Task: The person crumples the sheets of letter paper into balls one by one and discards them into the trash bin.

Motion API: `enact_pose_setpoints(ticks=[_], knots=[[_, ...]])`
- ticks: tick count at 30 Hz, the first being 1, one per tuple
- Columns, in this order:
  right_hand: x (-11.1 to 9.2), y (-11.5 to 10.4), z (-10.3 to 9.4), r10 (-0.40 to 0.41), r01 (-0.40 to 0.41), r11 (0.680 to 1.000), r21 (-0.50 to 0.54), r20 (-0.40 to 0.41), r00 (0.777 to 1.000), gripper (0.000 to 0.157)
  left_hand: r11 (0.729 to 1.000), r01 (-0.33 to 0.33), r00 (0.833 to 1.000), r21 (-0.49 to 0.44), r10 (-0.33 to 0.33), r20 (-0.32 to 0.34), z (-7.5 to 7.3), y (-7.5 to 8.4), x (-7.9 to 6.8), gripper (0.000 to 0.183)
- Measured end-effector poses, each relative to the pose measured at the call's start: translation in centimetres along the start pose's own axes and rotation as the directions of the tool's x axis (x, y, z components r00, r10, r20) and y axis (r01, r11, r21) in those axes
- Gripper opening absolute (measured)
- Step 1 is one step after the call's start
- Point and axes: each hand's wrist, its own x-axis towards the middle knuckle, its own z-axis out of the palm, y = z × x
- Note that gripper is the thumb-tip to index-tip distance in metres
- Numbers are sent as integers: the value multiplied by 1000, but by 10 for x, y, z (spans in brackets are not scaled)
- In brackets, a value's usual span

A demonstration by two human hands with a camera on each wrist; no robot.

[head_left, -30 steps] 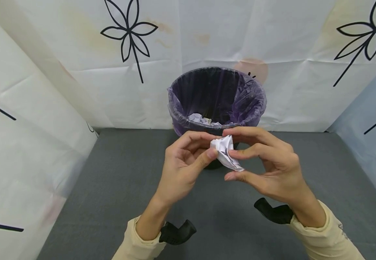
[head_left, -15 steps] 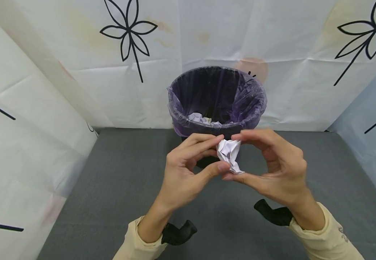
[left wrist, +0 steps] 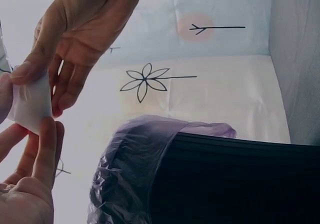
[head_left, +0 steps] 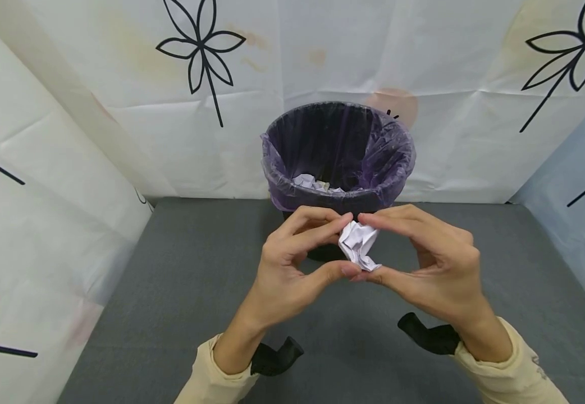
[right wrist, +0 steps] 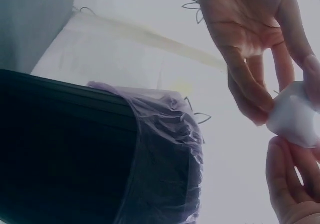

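A small crumpled piece of white paper (head_left: 358,242) is held up between both hands, in front of the bin. My left hand (head_left: 292,264) pinches its left side, fingertips on top and thumb below. On the other side my right hand (head_left: 431,261) pinches it the same way, its thumb tip meeting the left thumb under the paper. Both wrist views show the paper ball (left wrist: 32,101) between the two sets of fingers. Behind the hands stands a dark bin (right wrist: 55,149) lined with a purple plastic bag (head_left: 391,151).
Several crumpled papers (head_left: 312,182) lie inside the bin. The bin stands on a dark grey surface (head_left: 171,292) against a white cloth backdrop (head_left: 323,50) with flower drawings. A black curved mount (head_left: 277,357) sits at each wrist.
The paper has turned and become more compact. The left hand's fingers have moved from its side to its top, and the right fingers have lifted onto its upper edge. The bin has not moved.
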Motion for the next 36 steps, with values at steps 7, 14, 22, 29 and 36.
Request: enact_pose_setpoints(ticks=[7, 14, 22, 29, 36], knots=[[-4, 2, 6, -29, 25, 997, -79, -44, 999, 45, 977, -112, 990, 182, 125, -63, 3, -3, 3, 46], [-5, 6, 14, -49, 46, 998, -35, -100, 994, 41, 945, -181, 966, 273, 223, -130, 9, -8, 6, 38], [-5, 7, 17, -2, -2, 999, -35, -104, 995, 50, 949, -109, 967, 295, 170, -190, 10, -9, 5, 35], [-9, 4, 14, 203, -186, 971, 150, -105, 974, 58, 982, -8, 965, 186, 57, -258, 15, -7, 1, 25], [-14, 10, 20, 110, -81, 983, 163, -181, 977, 50, 983, -12, 963, 182, 60, -262, 18, -9, 2, 21]])
